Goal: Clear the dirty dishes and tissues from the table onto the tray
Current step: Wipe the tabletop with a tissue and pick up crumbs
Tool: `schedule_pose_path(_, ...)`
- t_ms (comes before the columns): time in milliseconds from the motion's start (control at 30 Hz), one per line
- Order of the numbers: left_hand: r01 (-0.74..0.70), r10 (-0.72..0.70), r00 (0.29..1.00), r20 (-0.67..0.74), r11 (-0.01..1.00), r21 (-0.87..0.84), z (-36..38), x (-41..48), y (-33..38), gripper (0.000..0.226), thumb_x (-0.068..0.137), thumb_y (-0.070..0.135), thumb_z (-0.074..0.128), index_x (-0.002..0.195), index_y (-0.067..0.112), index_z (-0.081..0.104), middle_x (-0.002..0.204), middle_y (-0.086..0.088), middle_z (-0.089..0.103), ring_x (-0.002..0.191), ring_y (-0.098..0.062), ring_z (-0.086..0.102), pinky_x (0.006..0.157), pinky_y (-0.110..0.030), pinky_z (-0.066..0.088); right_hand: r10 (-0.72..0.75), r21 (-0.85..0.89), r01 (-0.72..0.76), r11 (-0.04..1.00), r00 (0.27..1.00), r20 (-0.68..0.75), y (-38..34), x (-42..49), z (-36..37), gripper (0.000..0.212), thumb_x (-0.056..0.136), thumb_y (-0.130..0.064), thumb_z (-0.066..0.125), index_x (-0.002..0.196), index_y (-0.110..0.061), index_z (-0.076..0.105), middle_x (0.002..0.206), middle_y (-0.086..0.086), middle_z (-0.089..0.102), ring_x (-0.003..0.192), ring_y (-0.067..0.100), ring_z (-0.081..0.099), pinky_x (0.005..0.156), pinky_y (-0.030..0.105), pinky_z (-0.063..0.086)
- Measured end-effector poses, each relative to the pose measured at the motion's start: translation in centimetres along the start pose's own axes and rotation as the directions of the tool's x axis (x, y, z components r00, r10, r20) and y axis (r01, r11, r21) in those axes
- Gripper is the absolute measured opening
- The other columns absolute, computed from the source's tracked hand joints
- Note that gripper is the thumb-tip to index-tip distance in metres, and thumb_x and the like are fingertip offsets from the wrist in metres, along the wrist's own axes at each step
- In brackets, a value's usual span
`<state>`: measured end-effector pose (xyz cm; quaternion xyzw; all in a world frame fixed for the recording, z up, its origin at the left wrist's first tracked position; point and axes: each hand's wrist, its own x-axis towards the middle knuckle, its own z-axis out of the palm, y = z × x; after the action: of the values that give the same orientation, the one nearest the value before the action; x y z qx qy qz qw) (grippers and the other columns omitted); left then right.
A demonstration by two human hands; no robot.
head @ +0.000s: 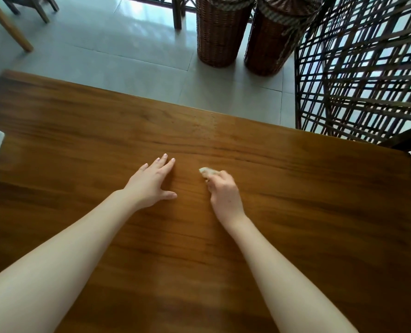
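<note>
Standing beyond the far edge of the brown wooden surface [295, 212], two tall wicker baskets [220, 34] and a dark lattice chair [367, 75] were seen on pale floor tiles [118, 44]. A small crumpled whitish tissue [206, 171] was pinched in the right hand [223, 193] mid-surface; the left hand [151, 183] was laid flat beside it, fingers spread.
</note>
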<state>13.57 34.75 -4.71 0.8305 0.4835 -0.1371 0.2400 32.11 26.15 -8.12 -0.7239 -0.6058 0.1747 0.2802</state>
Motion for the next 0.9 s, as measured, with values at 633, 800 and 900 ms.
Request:
schedule_pose_path(633,0.014,-0.016,0.999,-0.047,0.999,-0.038,-1.9,2.1,-3.3,0.094,0.085,0.046,0.064,0.153,0.023,0.004,0.160,0.000,-0.004,0.147,-0.014,0.004,0.119,-0.033,0.010,0.332,0.011,-0.340,0.940,0.909,-0.252,4.8,9.8,-3.0,0.025,0.093,-0.001,0.054,0.115,-0.004,0.065,0.104,0.015,0.060,0.096,0.023,0.058,0.080,0.020,0.043)
schedule_pose_path(800,0.060,-0.061,0.998,-0.035,0.998,-0.024,-2.1,1.7,-5.1,0.095,0.084,0.048,0.064,0.153,0.025,0.002,0.160,0.000,-0.006,0.147,-0.015,0.008,0.118,-0.032,0.011,0.468,0.058,-0.476,0.877,0.825,-0.318,4.3,11.5,-2.1,0.022,0.093,-0.001,0.052,0.110,-0.002,0.066,0.107,0.013,0.057,0.094,0.020,0.057,0.080,0.017,0.041)
schedule_pose_path(900,0.052,-0.053,0.998,-0.032,0.998,-0.038,-1.6,1.6,-5.3,0.096,0.084,0.047,0.064,0.153,0.025,0.001,0.160,0.001,-0.007,0.147,-0.015,0.009,0.118,-0.031,0.012,0.209,0.023,-0.207,0.978,0.968,-0.138,0.3,10.1,1.7,0.022,0.091,0.000,0.054,0.108,-0.002,0.067,0.099,0.011,0.059,0.091,0.020,0.056,0.081,0.023,0.045)
